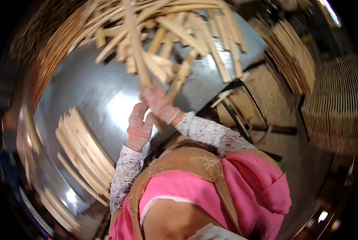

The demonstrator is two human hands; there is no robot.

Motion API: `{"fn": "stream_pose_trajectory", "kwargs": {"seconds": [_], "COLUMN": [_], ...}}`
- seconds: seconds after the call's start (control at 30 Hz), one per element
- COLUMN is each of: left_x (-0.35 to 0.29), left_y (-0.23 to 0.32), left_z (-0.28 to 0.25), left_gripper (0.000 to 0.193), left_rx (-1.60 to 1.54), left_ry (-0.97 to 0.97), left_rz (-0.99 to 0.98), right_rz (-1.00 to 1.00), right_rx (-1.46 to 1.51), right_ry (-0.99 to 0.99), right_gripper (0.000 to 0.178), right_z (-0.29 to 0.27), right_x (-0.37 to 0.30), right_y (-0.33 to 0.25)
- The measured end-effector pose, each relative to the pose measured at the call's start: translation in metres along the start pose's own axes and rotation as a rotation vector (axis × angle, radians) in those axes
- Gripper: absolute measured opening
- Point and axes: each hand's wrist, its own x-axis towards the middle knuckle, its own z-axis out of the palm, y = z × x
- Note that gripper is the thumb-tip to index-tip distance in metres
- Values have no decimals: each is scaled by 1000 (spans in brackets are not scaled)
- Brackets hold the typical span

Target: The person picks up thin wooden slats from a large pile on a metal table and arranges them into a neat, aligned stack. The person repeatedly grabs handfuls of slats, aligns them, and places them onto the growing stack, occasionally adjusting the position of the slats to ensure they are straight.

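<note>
Long wooden strip extends from the upper edge of the view, across the pile of short wooden pieces, to the near side of the metal-topped table. The gloved right hand is clamped around the strip close to its near end, which projects below the hand. The gloved left hand is positioned just beside the right, thumb raised; whether it grips the strip cannot be determined. Both hands are slightly blurred. A row of wooden slats lies side by side on the table, left of the left hand. Stacked boards stand beyond the table's right side.
</note>
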Motion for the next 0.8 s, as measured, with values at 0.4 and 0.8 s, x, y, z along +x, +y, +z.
{"fn": "stream_pose_trajectory", "kwargs": {"seconds": [0.4,0.8], "left_x": [73,-19], "left_y": [-73,-75], "left_z": [150,118], "left_gripper": [92,76], "left_rx": [884,620], "left_ry": [-99,-127], "left_rz": [-95,-319], "right_rz": [979,1268], "right_rx": [-530,84], "right_ry": [812,599], "right_gripper": [42,44], "right_z": [-223,-176], "right_x": [-309,-228], "right_y": [481,542]}}
